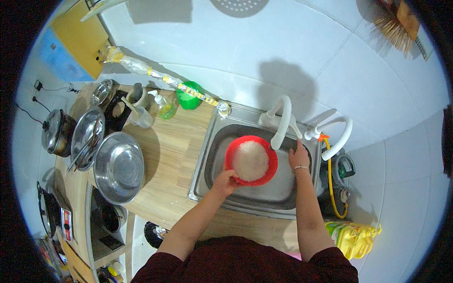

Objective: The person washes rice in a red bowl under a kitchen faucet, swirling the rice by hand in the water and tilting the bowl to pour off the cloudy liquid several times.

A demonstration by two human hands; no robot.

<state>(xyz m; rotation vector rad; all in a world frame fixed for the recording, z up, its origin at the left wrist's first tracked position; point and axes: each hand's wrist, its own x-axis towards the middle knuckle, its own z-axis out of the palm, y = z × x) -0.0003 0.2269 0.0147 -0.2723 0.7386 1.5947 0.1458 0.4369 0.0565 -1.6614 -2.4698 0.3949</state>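
My left hand point(226, 182) grips the near left rim of a red plastic bowl point(272, 164), thumb over the edge. The bowl holds pale grains that look like rice point(250, 160) and is over the basin of a stainless-steel sink point(276, 196). A white curved faucet point(283, 123) arches down to the bowl's right edge; whether water runs cannot be made out. To the right, my right hand point(299, 157) reaches up under the faucet's lever point(294, 127), a fingertip at the lever's end. A band circles that wrist.
Left of the sink, a wooden counter point(173, 152) bears metal basins point(122, 168), a soap pump bottle point(164, 106) and a green bowl point(189, 95). A second white faucet point(339, 131) and a gas cylinder point(341, 169) with a yellow hose are at right, above yellow jugs point(354, 240).
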